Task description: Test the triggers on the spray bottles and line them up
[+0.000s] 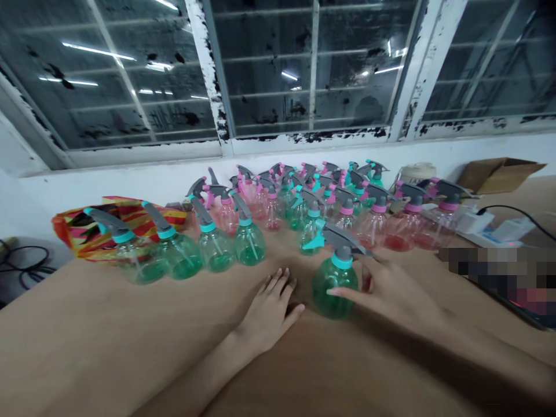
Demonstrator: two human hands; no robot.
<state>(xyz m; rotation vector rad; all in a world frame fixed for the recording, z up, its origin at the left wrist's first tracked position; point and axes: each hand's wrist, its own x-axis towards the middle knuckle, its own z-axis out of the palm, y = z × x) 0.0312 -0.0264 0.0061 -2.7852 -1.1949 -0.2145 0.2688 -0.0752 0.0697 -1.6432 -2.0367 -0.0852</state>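
Note:
My right hand (391,289) grips a spray bottle (332,286) with green liquid, a turquoise collar and a grey trigger head; the thumb lies across its front. My left hand (271,315) rests palm down on the wooden table (108,347), fingers stretched out, just left of that bottle and holding nothing. Beyond my left hand, several green spray bottles (217,250) stand in a row toward the left. Another green spray bottle (309,237) stands behind the held one. Several pink-collared spray bottles (398,229) with reddish liquid stand to the right.
More spray bottles crowd the back by the wall. At the left lies a bright patterned bag (78,234) near black cables (28,260). To the right are a power strip (495,234) with plugs, an open cardboard box (499,174) and a dark, partly blurred device (521,310).

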